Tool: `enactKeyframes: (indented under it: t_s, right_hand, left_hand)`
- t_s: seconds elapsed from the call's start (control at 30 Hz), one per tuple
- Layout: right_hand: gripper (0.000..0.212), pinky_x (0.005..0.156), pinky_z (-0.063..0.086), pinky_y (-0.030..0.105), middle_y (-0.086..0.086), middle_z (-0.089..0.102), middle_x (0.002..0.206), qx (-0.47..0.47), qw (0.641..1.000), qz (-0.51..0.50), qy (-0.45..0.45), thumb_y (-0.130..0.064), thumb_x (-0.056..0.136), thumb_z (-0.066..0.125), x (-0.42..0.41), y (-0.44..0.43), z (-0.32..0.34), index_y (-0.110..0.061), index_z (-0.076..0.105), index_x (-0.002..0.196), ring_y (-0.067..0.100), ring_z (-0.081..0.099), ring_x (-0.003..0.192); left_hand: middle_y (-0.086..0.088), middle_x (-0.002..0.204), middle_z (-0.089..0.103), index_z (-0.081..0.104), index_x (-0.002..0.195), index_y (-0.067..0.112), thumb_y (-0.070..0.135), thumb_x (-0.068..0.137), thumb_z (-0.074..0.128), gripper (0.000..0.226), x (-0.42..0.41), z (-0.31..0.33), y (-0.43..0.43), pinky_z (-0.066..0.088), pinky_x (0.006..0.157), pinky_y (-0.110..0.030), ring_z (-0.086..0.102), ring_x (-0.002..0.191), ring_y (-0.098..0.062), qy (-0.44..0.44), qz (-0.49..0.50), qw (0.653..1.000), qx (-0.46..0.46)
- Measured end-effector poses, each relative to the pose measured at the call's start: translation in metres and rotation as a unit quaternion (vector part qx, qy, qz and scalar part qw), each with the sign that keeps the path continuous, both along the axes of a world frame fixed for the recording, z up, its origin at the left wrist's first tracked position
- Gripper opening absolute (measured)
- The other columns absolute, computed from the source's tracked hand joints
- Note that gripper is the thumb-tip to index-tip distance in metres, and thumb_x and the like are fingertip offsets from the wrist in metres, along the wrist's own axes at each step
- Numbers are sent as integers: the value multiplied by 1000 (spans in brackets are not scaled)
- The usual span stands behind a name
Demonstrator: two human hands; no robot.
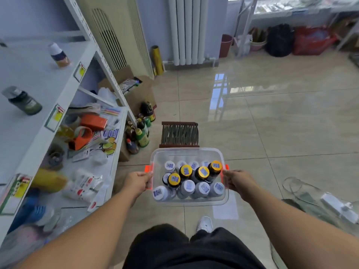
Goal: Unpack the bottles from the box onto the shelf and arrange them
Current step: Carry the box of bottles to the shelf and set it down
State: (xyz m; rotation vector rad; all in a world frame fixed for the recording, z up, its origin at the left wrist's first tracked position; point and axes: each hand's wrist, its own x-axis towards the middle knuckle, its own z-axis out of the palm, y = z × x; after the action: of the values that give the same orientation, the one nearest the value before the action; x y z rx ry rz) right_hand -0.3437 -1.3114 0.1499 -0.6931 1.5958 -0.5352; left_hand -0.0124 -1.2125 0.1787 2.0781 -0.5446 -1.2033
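Note:
A clear plastic box (pixel 187 153) with orange clips hangs above the floor in front of me. My left hand (pixel 137 182) grips its left side and my right hand (pixel 240 182) grips its right side. Inside stand several bottles: white-capped ones (pixel 188 188) along the near row and dark ones with yellow caps (pixel 185 171) behind them. The white shelf (pixel 37 125) runs along my left. Two bottles stand on its upper board, a dark green one (pixel 24 101) and a white-capped one (pixel 58 54).
The lower shelf board holds loose clutter, including an orange tape dispenser (pixel 82 137) and packets. Several sauce bottles (pixel 139 131) stand on the floor by the shelf's end, beside a small woven stool (pixel 179 133). A clear lid (pixel 303 191) lies on the floor at right. Tiled floor stretches ahead.

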Motion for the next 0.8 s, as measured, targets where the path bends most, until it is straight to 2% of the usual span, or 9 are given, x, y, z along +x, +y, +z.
enactKeyframes:
  t_s: [0.07,0.17,0.23,0.4,0.53,0.6,0.7,0.77,0.8]
  right_hand:
    - [20,65,59,35,18,62,77,-3,1000,11,11,-13,87,72,13,-38,4,6,68,92,25,58,62]
    - [16,52,55,27,14,63,72,8,1000,18,4,-11,87,73,37,-91,8,3,68,89,21,58,54]
    - [18,52,56,27,15,64,73,16,1000,19,8,-10,87,72,54,-125,4,6,66,92,19,60,53]
    - [24,73,59,40,18,63,80,38,999,12,37,-9,89,70,99,-201,-14,11,66,101,26,60,64]
    - [15,59,55,31,19,60,84,68,996,22,57,-13,92,68,129,-258,-20,1,64,91,24,56,62]
    - [15,58,54,31,19,59,87,82,994,25,64,-15,92,68,141,-284,-27,-2,62,86,24,56,65]
    - [14,56,55,31,20,58,89,100,992,17,72,-13,93,66,157,-318,-44,0,62,95,25,57,64]
    - [13,48,55,27,20,58,86,109,991,21,80,-11,94,65,167,-339,-63,1,61,97,24,57,60]
    - [12,43,54,25,19,58,83,112,990,23,83,-10,94,64,171,-350,-74,1,60,97,23,57,58]
  left_hand:
    - [-6,64,65,73,90,3,24,92,72,21,13,-2,-31,47,56,-25,54,51,-15,-1,9,1000,5]
    - [1,58,67,74,88,8,23,91,73,16,32,-6,-79,45,47,-21,57,43,-8,-9,26,1000,1]
    - [-1,65,68,74,93,7,22,91,73,15,50,-14,-115,45,51,-23,59,51,-11,-8,26,1000,5]
    - [-4,71,67,73,102,3,20,92,72,20,98,-47,-205,45,52,-23,57,55,-13,13,-6,999,33]
    - [-4,74,67,71,107,2,20,93,70,22,129,-58,-267,47,54,-23,58,57,-13,23,-34,998,48]
    - [-3,73,66,71,105,3,18,95,68,18,139,-61,-296,48,48,-20,59,53,-10,17,-40,998,50]
    - [-4,71,64,70,103,3,16,95,67,15,150,-76,-337,45,39,-15,57,42,-2,3,-45,997,63]
    - [-3,72,65,71,103,6,19,94,69,16,157,-95,-360,48,45,-14,58,43,-1,-6,-50,995,82]
    - [-3,72,65,71,104,6,21,94,69,18,160,-106,-370,52,54,-16,59,47,-3,-7,-51,995,90]
